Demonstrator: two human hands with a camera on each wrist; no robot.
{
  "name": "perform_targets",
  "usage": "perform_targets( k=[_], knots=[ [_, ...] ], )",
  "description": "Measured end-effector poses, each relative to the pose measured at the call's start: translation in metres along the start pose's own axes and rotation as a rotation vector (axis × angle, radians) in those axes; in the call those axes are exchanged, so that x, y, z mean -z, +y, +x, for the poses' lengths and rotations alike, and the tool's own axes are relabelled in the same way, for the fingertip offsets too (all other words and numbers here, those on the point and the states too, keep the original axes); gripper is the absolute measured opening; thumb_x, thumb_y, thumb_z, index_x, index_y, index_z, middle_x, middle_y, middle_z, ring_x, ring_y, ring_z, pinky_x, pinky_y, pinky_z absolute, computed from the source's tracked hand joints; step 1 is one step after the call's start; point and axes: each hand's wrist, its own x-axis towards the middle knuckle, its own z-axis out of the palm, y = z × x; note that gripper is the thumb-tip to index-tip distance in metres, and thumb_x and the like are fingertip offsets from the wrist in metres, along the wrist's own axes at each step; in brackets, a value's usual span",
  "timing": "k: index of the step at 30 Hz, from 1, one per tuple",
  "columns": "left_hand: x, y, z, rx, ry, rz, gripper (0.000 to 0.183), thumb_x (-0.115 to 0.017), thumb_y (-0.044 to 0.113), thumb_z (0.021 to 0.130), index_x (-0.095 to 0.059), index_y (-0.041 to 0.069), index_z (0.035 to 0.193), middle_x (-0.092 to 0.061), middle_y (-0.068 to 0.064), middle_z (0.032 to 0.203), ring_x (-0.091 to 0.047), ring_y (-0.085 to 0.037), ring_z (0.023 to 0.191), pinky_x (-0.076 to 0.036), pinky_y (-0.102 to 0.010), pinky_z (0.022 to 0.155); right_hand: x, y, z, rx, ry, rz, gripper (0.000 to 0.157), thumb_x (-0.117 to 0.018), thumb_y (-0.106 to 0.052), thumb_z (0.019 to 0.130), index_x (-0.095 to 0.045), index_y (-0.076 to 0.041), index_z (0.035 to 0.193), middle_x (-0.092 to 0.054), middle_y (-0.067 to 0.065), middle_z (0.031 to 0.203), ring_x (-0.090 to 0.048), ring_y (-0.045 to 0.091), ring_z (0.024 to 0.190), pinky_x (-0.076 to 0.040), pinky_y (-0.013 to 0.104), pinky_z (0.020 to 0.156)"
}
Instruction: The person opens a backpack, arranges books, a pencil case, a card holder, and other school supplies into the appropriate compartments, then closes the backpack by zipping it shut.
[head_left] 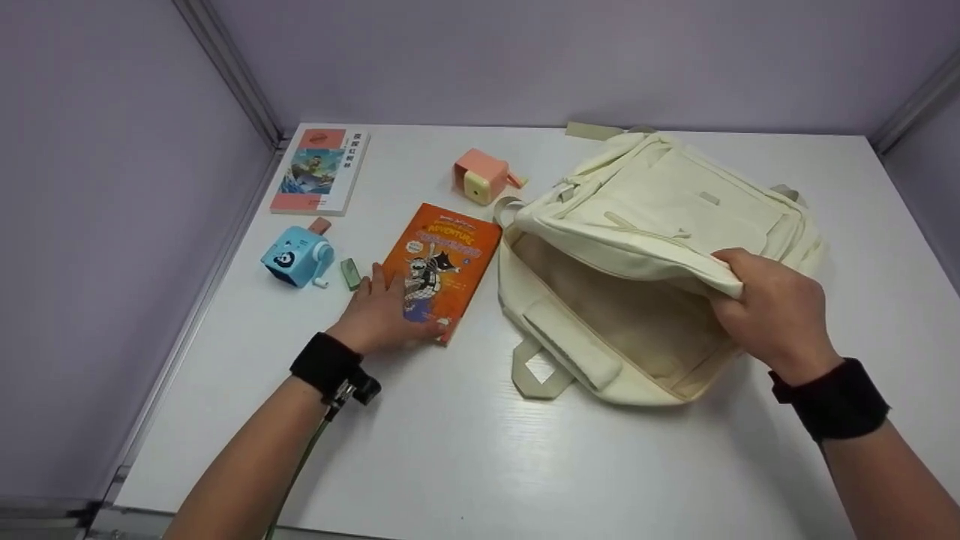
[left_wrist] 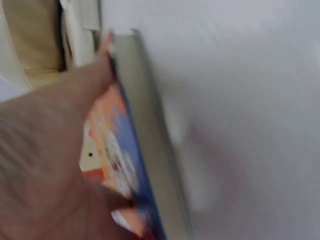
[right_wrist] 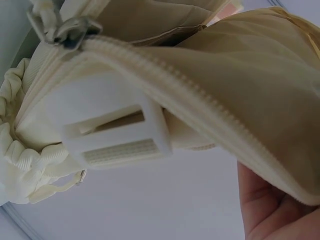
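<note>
Fingers spread, the left hand [head_left: 382,313] touches the lower left of an orange, cartoon-covered book [head_left: 456,259] on the white table [head_left: 457,457]; the right hand [head_left: 780,313], fingers curled, grips a cream backpack [head_left: 675,199], wide-mouthed, just beside the book.

On your white table [head_left: 465,465] you've got a cream backpack [head_left: 697,199] to the right, orange book [head_left: 450,251] just left of it, pink sharpener [head_left: 480,171] near both, then further left a green block [head_left: 350,274], blue sharpener [head_left: 295,256], little reddish block [head_left: 320,226], pink-and-white book [head_left: 319,172] toward the back.
</note>
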Motion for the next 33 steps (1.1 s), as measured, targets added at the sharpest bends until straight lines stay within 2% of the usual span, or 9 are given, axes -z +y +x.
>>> perform_targets(
  k=[4, 7, 10, 15, 20, 23, 28, 33],
  knots=[
    [0.005, 0.009, 0.000, 0.060, 0.024, -0.049, 0.129, -0.076, 0.072, 0.077, -0.015, -0.006, 0.159, -0.012, -0.039, 0.159, -0.030, -0.050, 0.141, -0.030, -0.063, 0.114, 0.001, 0.000, -0.001, -0.007, 0.002, 0.005, 0.019, -0.069, -0.005, 0.084, -0.074, -0.005, 0.102, -0.075, 0.013, 0.087, -0.070, 0.033, 0.073, -0.047, 0.051, 0.053],
    [0.008, 0.014, 0.003, 0.097, 0.023, -0.055, 0.130, -0.077, 0.072, 0.075, -0.017, -0.009, 0.156, -0.028, -0.037, 0.150, -0.043, -0.044, 0.127, -0.040, -0.059, 0.108, 0.001, 0.000, -0.001, -0.016, 0.001, 0.010, 0.022, -0.066, -0.003, 0.082, -0.075, -0.007, 0.102, -0.074, 0.012, 0.087, -0.070, 0.032, 0.073, -0.046, 0.052, 0.053],
    [0.011, 0.017, 0.006, 0.126, 0.027, -0.048, 0.136, -0.079, 0.072, 0.073, -0.011, -0.010, 0.157, -0.036, -0.035, 0.143, -0.044, -0.042, 0.122, -0.042, -0.057, 0.106, 0.001, 0.000, -0.001, -0.016, -0.004, 0.009, 0.023, -0.067, -0.002, 0.082, -0.075, -0.007, 0.103, -0.075, 0.013, 0.088, -0.070, 0.033, 0.074, -0.047, 0.052, 0.054],
    [0.017, 0.019, 0.012, 0.164, 0.041, -0.045, 0.143, -0.083, 0.067, 0.071, 0.002, -0.010, 0.158, -0.034, -0.037, 0.145, -0.037, -0.046, 0.130, -0.038, -0.059, 0.109, 0.001, 0.001, -0.001, -0.016, -0.004, 0.003, 0.021, -0.068, -0.004, 0.082, -0.075, -0.006, 0.102, -0.075, 0.013, 0.088, -0.071, 0.034, 0.074, -0.048, 0.052, 0.054],
    [0.024, 0.015, 0.018, 0.185, 0.041, -0.039, 0.139, -0.084, 0.063, 0.073, -0.003, -0.014, 0.156, -0.031, -0.039, 0.144, -0.038, -0.047, 0.130, -0.037, -0.058, 0.111, 0.001, 0.000, -0.001, -0.019, -0.013, 0.008, 0.022, -0.067, -0.003, 0.081, -0.074, -0.007, 0.102, -0.075, 0.013, 0.089, -0.070, 0.033, 0.076, -0.047, 0.052, 0.055],
    [0.030, 0.009, 0.020, 0.180, 0.035, -0.077, 0.125, -0.084, 0.058, 0.075, -0.018, -0.016, 0.152, -0.036, -0.036, 0.140, -0.041, -0.043, 0.124, -0.039, -0.055, 0.109, 0.002, -0.001, -0.001, -0.026, -0.020, 0.010, 0.024, -0.067, -0.002, 0.080, -0.074, -0.007, 0.102, -0.075, 0.012, 0.090, -0.070, 0.034, 0.078, -0.047, 0.052, 0.056],
    [0.041, -0.003, 0.017, 0.159, -0.007, -0.233, 0.081, -0.078, 0.042, 0.085, -0.044, -0.010, 0.138, -0.046, -0.026, 0.128, -0.047, -0.036, 0.113, -0.043, -0.048, 0.098, 0.002, -0.002, -0.001, -0.031, -0.026, 0.011, 0.023, -0.068, -0.003, 0.081, -0.074, -0.007, 0.102, -0.075, 0.012, 0.091, -0.070, 0.034, 0.078, -0.047, 0.052, 0.056],
    [0.051, -0.010, 0.012, 0.154, -0.030, -0.507, 0.058, -0.065, 0.028, 0.100, -0.043, -0.005, 0.143, -0.058, -0.017, 0.121, -0.060, -0.022, 0.099, -0.051, -0.034, 0.084, 0.001, -0.002, 0.000, -0.025, -0.005, 0.009, 0.021, -0.068, -0.004, 0.083, -0.074, -0.007, 0.102, -0.075, 0.012, 0.089, -0.070, 0.033, 0.076, -0.048, 0.052, 0.055]
  ],
)
